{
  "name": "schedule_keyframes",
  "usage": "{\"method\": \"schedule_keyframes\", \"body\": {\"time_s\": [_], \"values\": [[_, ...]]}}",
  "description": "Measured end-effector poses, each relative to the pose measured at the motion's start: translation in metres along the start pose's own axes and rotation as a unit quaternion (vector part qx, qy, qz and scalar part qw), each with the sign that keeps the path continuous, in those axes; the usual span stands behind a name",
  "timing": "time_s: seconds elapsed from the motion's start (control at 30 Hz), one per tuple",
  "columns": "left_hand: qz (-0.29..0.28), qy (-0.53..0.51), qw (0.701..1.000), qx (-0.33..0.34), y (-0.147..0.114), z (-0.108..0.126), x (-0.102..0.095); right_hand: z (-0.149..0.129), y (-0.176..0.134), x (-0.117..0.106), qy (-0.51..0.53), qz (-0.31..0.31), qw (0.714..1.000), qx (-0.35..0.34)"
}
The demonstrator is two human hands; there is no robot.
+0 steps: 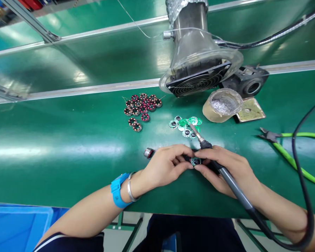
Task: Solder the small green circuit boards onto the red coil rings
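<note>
My left hand (162,164) pinches a small round circuit board (195,161) by its edge, with a bit of red showing beside it. The fingertips of my right hand (232,169) press on the board's other side. That same hand also grips a soldering iron (235,185), whose metal tip points up and away over a pile of loose round circuit boards (182,122). Just left of my left fingers lies a single wound motor core (148,153) on its side. Most of what sits beneath the held board is hidden by my fingers.
Several copper-wound cores (143,106) lie grouped on the green bench (68,157). A fume extractor (199,77) hangs behind. To its right are a solder-filled cup (222,105), an iron stand (248,84), a sponge tray (250,110) and green-handled cutters (283,145). The iron's cable (299,164) loops at right.
</note>
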State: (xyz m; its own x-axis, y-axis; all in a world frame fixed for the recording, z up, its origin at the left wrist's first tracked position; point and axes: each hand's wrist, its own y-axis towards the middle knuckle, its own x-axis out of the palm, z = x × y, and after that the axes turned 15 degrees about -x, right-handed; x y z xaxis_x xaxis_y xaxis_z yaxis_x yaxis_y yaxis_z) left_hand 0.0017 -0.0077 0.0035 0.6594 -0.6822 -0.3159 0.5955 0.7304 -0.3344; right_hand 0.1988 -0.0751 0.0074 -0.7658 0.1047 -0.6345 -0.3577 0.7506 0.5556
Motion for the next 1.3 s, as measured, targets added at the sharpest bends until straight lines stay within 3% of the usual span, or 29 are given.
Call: {"method": "schedule_keyframes", "body": {"time_s": [0.1, 0.2, 0.47, 0.63, 0.73, 0.9, 1.0, 1.17, 1.3], "values": [[0.024, 0.080, 0.991, 0.103, 0.000, 0.000, -0.001, 0.000, 0.000, 0.001, -0.008, 0.001, 1.000, -0.004], [0.038, 0.138, 0.976, 0.165, 0.000, 0.000, 0.000, 0.003, -0.004, 0.000, -0.017, -0.002, 1.000, -0.007], [0.067, 0.186, 0.963, 0.184, -0.001, -0.006, 0.005, 0.005, -0.010, -0.006, -0.020, 0.007, 1.000, 0.008], [-0.020, 0.292, 0.920, 0.259, -0.020, -0.001, 0.006, 0.005, -0.013, -0.003, -0.042, 0.015, 0.999, 0.006], [-0.055, 0.358, 0.893, 0.266, -0.028, 0.000, 0.010, 0.004, -0.013, -0.002, -0.045, 0.013, 0.999, -0.001], [-0.079, 0.396, 0.887, 0.224, -0.032, 0.010, 0.005, 0.002, -0.011, -0.003, -0.055, 0.008, 0.998, -0.021], [-0.088, 0.410, 0.891, 0.174, -0.035, 0.025, -0.021, 0.003, -0.011, -0.003, -0.058, 0.016, 0.998, -0.028], [0.004, 0.481, 0.877, 0.006, -0.034, 0.034, -0.077, 0.006, -0.012, 0.000, -0.050, 0.029, 0.998, -0.035], [-0.018, 0.442, 0.896, -0.025, -0.023, 0.024, -0.089, 0.005, -0.012, 0.001, -0.054, 0.037, 0.997, -0.038]]}}
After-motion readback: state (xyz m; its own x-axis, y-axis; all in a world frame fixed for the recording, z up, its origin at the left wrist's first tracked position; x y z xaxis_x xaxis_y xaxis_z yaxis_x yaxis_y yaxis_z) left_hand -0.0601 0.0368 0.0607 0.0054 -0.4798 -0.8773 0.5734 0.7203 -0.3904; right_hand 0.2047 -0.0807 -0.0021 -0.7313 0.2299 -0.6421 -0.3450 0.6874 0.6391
